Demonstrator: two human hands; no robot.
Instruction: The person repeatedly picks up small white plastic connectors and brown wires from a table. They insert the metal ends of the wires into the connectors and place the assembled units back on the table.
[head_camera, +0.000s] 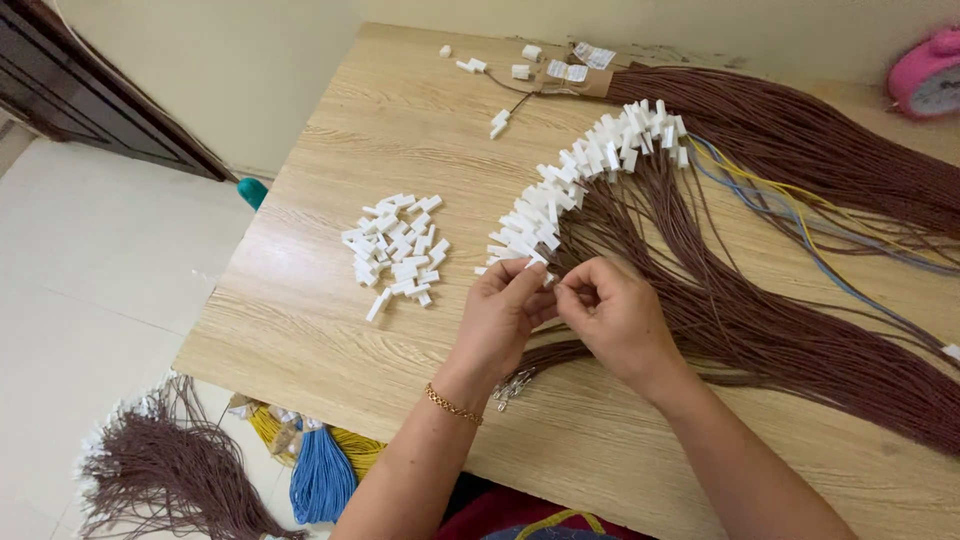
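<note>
Head view, looking down: the fingertips of both hands meet over the middle of the wooden table (330, 330). The left hand (500, 315) pinches a small white plastic connector housing (536, 266) between thumb and forefinger. The right hand (615, 315) has its fingers curled in, pinching the end of a brown wire (560, 352) right against that housing; the exact wire tip is hidden behind the fingers. A gold bracelet (452, 405) sits on the left wrist.

Just beneath the left wrist, a small cluster of bare metal terminals (512, 385) lies on the table at the end of the brown wires. Touching the hands from above, a curved row of finished white connectors (590, 165) arcs up and to the right, their brown wire bundle (790, 330) fanning across the right half of the table. A few blue and yellow wires (790, 215) lie over that bundle.

Left of the hands, well apart, is a loose pile of white housings (395, 250), with bare wood all round it and down to the table's near-left edge. A few stray housings (498, 122) lie near the far edge, beside a strip of cardboard (575, 78). A pink clock (928, 72) stands at the far right corner.

On the floor below the near-left edge lie another brown wire bundle (165, 470) and blue and yellow wire hanks (322, 472).
</note>
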